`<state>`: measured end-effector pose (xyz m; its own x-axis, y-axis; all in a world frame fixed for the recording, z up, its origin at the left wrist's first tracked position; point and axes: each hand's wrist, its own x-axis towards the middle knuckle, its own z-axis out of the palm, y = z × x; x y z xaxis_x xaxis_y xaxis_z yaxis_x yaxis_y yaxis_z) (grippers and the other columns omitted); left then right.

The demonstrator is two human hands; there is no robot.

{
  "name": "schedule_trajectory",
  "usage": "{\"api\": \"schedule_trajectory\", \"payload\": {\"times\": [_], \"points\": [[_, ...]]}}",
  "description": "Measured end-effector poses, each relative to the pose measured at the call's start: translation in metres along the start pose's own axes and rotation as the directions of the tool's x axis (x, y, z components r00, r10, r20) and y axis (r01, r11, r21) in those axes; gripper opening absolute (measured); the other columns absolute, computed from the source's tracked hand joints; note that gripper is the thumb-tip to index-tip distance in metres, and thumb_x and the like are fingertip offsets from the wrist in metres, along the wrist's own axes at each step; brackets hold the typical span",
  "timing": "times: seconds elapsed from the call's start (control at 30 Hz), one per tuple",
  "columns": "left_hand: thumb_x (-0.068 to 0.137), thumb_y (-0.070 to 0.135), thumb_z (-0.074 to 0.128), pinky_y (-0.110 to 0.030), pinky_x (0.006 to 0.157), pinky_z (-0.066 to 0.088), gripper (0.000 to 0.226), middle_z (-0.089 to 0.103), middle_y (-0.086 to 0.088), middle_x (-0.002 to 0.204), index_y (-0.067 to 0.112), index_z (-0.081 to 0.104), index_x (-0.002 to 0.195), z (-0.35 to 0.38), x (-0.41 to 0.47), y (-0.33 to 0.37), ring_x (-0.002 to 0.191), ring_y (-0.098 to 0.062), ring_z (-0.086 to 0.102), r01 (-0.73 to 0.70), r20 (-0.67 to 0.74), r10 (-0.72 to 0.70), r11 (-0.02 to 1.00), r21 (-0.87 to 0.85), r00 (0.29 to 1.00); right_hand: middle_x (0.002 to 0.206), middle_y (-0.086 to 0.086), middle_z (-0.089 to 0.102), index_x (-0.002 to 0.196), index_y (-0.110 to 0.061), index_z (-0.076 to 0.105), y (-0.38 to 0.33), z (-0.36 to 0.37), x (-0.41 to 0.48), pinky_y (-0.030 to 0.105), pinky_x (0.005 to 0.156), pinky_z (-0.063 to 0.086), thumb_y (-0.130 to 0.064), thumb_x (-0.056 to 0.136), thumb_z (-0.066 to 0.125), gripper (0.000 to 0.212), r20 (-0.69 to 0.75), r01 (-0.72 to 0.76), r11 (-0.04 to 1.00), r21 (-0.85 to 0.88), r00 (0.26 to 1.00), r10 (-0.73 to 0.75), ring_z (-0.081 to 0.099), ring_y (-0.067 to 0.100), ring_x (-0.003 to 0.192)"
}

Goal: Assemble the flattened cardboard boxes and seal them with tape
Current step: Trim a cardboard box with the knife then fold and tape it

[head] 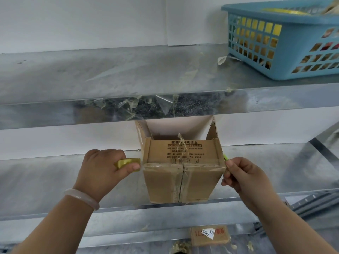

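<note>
Metal shelf carries the cardboard box, right between our hands. Our left hand grips the tape roll just beside its left edge. Our right hand is curled at its right corner, pinching a small green thing. A clear tape strip spans the box edge.

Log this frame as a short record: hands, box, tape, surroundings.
left hand: grips tape roll, left of box
right hand: pinches green item at box's right edge
box: on metal shelf, seamed flaps facing camera, far flaps open
clear strip: runs from roll across box's front edge
upper shelf: blue basket, right
</note>
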<state>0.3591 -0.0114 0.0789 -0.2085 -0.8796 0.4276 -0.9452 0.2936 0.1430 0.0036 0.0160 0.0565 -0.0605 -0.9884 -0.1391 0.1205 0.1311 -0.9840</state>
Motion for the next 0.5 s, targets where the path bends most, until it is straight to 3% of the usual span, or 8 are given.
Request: {"api": "schedule_trajectory", "payload": {"times": [0.17, 0.23, 0.37, 0.43, 0.5], "points": [[0.081, 0.066, 0.04, -0.031, 0.057, 0.037, 0.046, 0.038, 0.012, 0.047, 0.027, 0.043, 0.057, 0.009, -0.001, 0.005, 0.044, -0.007, 0.039, -0.001, 0.01, 0.002, 0.997, -0.082, 1.0, 0.059, 0.008, 0.053, 0.067, -0.01, 0.063, 0.017, 0.007, 0.001, 0.028, 0.054, 0.051, -0.034, 0.073, 0.072, 0.026, 0.022, -0.02, 0.963, 0.269, 1.0, 0.015, 0.049, 0.015, 0.053], [0.081, 0.063, 0.041, -0.03, 0.055, 0.036, 0.044, 0.038, 0.012, 0.046, 0.026, 0.043, 0.057, 0.011, -0.001, 0.006, 0.043, -0.008, 0.04, -0.006, 0.012, 0.007, 0.994, -0.108, 1.0, 0.056, 0.008, 0.05, 0.066, -0.01, 0.063, 0.017, 0.008, 0.003, 0.028, 0.051, 0.05, -0.039, 0.069, 0.074, 0.031, 0.023, -0.05, 0.963, 0.266, 0.999, 0.046, 0.047, 0.015, 0.049], [0.081, 0.061, 0.041, -0.03, 0.053, 0.038, 0.044, 0.04, 0.01, 0.046, 0.025, 0.045, 0.057, 0.014, -0.002, 0.007, 0.043, -0.011, 0.042, 0.013, 0.023, -0.01, 0.991, -0.134, 1.0, 0.052, 0.006, 0.04, 0.086, -0.006, 0.055, 0.034, 0.014, 0.002, 0.03, 0.045, 0.044, -0.05, 0.069, 0.07, 0.049, -0.055, -0.212, 0.954, 0.211, 0.972, 0.229, 0.038, 0.015, 0.044], [0.081, 0.061, 0.04, -0.029, 0.051, 0.036, 0.044, 0.041, 0.01, 0.046, 0.025, 0.046, 0.057, 0.014, -0.002, 0.007, 0.043, -0.01, 0.043, 0.011, 0.025, -0.008, 0.991, -0.134, 1.0, 0.055, 0.004, 0.033, 0.087, -0.01, 0.056, 0.043, 0.019, 0.002, 0.029, 0.044, 0.038, -0.053, 0.078, 0.064, 0.044, -0.017, -0.249, 0.934, 0.255, 0.965, 0.262, 0.033, 0.014, 0.046], [0.082, 0.061, 0.04, -0.028, 0.051, 0.035, 0.045, 0.041, 0.009, 0.046, 0.024, 0.047, 0.057, 0.014, -0.003, 0.006, 0.043, -0.009, 0.043, 0.01, 0.03, -0.006, 0.991, -0.133, 1.0, 0.057, 0.002, 0.029, 0.076, -0.019, 0.06, 0.043, 0.022, 0.004, 0.028, 0.044, 0.034, -0.053, 0.083, 0.06, 0.035, 0.006, -0.242, 0.936, 0.257, 0.968, 0.249, 0.03, 0.013, 0.047]]}}
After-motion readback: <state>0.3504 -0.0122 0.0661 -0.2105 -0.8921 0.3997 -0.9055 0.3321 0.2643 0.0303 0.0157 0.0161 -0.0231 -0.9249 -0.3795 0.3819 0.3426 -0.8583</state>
